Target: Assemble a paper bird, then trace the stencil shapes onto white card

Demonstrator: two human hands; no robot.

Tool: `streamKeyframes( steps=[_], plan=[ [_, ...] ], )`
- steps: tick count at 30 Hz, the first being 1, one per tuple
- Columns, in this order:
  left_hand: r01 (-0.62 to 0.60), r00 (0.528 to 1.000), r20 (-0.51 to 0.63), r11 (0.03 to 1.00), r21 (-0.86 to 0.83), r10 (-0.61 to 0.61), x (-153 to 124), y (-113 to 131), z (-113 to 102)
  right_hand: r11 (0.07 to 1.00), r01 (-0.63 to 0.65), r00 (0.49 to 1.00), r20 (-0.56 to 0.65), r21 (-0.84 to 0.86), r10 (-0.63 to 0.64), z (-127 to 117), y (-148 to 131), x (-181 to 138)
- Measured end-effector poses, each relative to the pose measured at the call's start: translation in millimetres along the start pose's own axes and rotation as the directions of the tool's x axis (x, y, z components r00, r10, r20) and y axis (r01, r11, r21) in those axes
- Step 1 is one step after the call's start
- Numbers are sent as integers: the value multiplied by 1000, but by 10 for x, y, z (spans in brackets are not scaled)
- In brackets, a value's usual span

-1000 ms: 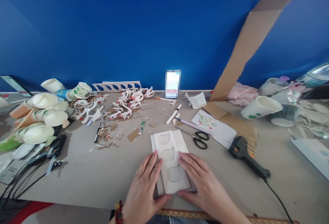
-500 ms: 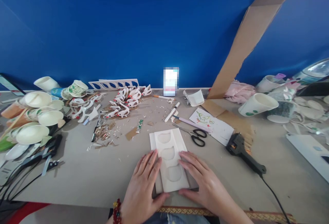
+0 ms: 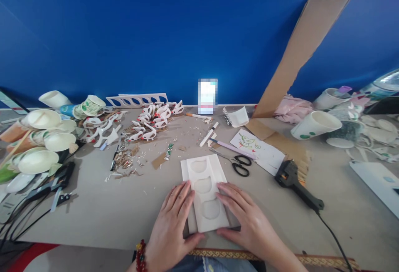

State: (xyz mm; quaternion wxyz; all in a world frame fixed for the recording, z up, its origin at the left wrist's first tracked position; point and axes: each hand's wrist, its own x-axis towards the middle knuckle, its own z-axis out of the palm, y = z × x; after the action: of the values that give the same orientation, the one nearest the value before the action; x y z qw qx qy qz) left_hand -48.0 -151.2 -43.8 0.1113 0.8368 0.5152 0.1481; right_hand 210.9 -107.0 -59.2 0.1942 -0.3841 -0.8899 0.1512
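Note:
A white strip (image 3: 202, 197) with three rounded cut-outs in a row lies on a wider stack of white sheets (image 3: 220, 169) near the table's front edge. My left hand (image 3: 174, 218) rests along the strip's left side, fingers stretched forward and thumb at the near edge. On the opposite side, my right hand (image 3: 246, 218) touches the strip's right edge with its fingers extended, its thumb also at the near edge. Both hands lie open and frame the strip. Just beyond the stack are black-handled scissors (image 3: 241, 166) and a white pen (image 3: 208, 134).
A black glue gun (image 3: 299, 184) with a cord lies to the right, beside a paper with a bird drawing (image 3: 262, 151). White bird-shaped cut-outs (image 3: 149, 124) and scraps lie left of centre. Paper cups (image 3: 37, 161) crowd the left side. A lit phone (image 3: 207, 96) stands at the wall.
The hands and the white strip stay in nearly the same position. Only the camera view shifts slightly.

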Motion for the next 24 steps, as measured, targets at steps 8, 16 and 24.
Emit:
streamKeyframes(
  steps=[8, 16, 24],
  plan=[
    [13, 1000, 21, 999, -37, -12, -4, -18, -7, 1000, 11, 1000, 7, -6, -11, -7, -14, -4],
    [14, 1000, 13, 999, -51, -13, -5, -15, -6, 1000, 6, 1000, 28, -8, -6, 13, -2, -3],
    [8, 1000, 24, 999, -51, -7, -6, -13, -6, 1000, 5, 1000, 24, 17, -5, 6, 4, -24]
  ],
)
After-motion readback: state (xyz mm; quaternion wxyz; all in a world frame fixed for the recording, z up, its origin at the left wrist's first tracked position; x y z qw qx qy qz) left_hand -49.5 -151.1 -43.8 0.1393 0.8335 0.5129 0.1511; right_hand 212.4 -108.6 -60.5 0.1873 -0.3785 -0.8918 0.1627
